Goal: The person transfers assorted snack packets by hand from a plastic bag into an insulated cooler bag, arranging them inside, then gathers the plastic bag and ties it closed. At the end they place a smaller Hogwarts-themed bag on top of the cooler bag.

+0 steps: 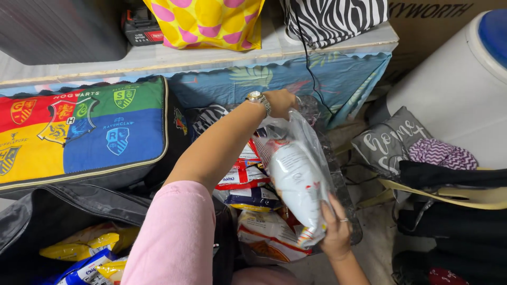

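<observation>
A white plastic food packet [296, 177] with red and dark print is held up lengthwise between both hands. My left hand [282, 103], with a metal watch on the wrist and a pink sleeve on the arm, grips the packet's far top end. My right hand [335, 229], wearing a ring, holds the near bottom end. Under the packet lies a pile of snack packets [253, 198] in red, blue, yellow and orange inside a clear plastic bag [346, 198].
An open black suitcase [79, 206] with a four-colour crest lid [84, 129] holds yellow and blue packets [87, 253] at left. A grey printed cushion [388, 140], dark bags [454, 211] and a white barrel [454, 89] crowd the right. A shelf [338, 45] carries dotted and zebra bags.
</observation>
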